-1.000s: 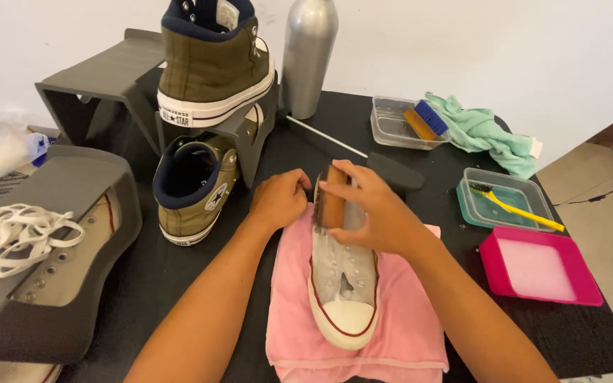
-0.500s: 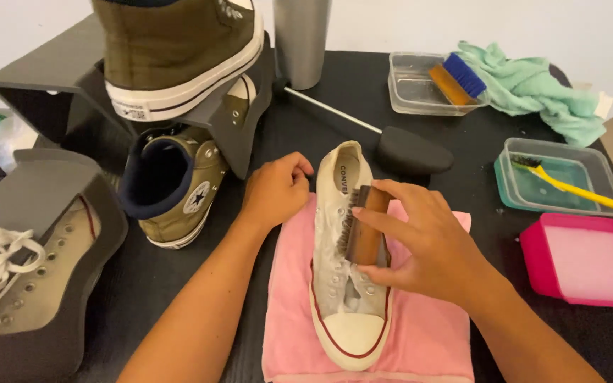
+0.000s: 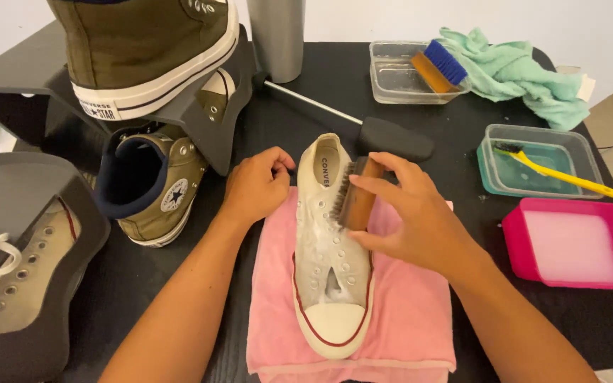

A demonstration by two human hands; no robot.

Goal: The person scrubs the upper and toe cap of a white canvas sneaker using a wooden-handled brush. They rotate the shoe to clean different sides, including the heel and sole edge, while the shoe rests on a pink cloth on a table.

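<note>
Black table [image 3: 299,128], white wall [image 3: 576,21] behind

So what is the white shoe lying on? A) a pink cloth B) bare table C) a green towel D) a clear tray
A: the white shoe lies on the pink cloth, while the right hand presses a wooden brush to it.

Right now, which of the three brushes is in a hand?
The wooden brush, held by the right hand against the white shoe. The blue-bristled brush and the yellow brush each lie untouched in a clear tray.
</note>
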